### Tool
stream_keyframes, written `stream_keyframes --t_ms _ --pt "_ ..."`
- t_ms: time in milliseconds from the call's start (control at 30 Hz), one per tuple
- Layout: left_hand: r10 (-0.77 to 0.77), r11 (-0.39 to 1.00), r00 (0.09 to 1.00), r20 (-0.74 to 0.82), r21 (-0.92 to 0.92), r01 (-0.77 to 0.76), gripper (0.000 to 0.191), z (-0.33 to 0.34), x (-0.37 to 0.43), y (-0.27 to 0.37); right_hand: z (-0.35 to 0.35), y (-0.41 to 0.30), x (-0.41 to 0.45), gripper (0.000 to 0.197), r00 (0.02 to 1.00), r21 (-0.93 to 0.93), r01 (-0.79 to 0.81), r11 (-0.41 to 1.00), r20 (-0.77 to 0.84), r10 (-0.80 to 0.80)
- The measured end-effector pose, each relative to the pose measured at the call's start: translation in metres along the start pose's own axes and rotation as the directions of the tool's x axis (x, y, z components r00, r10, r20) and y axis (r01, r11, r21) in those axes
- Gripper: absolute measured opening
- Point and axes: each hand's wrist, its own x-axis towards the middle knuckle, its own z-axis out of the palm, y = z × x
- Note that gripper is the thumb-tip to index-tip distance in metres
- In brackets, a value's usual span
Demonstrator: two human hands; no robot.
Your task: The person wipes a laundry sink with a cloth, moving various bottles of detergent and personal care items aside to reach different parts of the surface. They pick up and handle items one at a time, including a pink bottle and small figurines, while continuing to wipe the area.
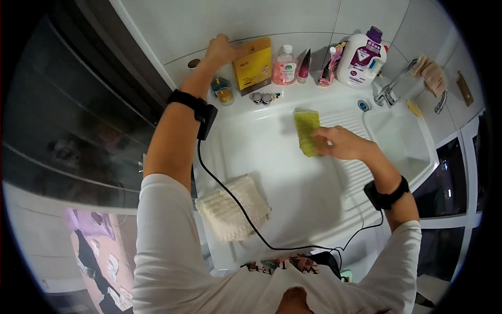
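My left hand (pixel 222 52) is at the upper left corner of a yellow packet (pixel 253 64) that leans against the tiled wall; whether the fingers grip it I cannot tell. On the white washbasin counter, my right hand (pixel 340 143) has its fingertips at the right edge of a yellow-green cloth or sponge (pixel 307 131); a firm grip is not plain. A folded cream towel (pixel 235 208) lies at the counter's near left. Behind the cloth, along the back ledge, stand a pink liquid bottle (pixel 285 68), a dark red tube (pixel 304 68) and a white detergent bottle with purple cap (pixel 359 59).
A small jar (pixel 224 93) and two silver-capped items (pixel 262 98) sit by the packet. At the right are a chrome faucet (pixel 386 96) with a cloth on its spout, a sink basin (pixel 400 137) and ribbed washboard (pixel 345 125). A black cable (pixel 243 212) crosses over the towel.
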Motion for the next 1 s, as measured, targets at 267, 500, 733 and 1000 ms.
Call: stream_keyframes --t_ms 267,500,733,1000 --pt "0.006 0.998 0.999 0.05 -0.069 -0.002 0.059 0.054 -0.003 -0.036 0.035 0.027 0.082 0.036 0.997 0.109 0.048 0.993 -0.069 -0.041" --pt "-0.008 0.991 0.998 -0.054 -0.133 0.001 0.037 0.061 -0.004 -0.044 0.061 0.044 0.134 0.039 0.939 0.302 0.073 0.95 -0.342 0.037" --pt "0.079 0.968 0.971 -0.228 -0.213 -0.129 0.042 -0.003 -0.034 -0.023 0.06 0.042 0.192 0.051 0.768 0.12 0.13 0.984 -0.64 -0.023" --pt "-0.112 0.935 0.986 -0.122 -0.35 0.063 0.041 -0.073 -0.098 -0.021 0.054 0.007 0.238 0.056 0.833 -0.191 -0.008 0.982 -0.544 -0.099"
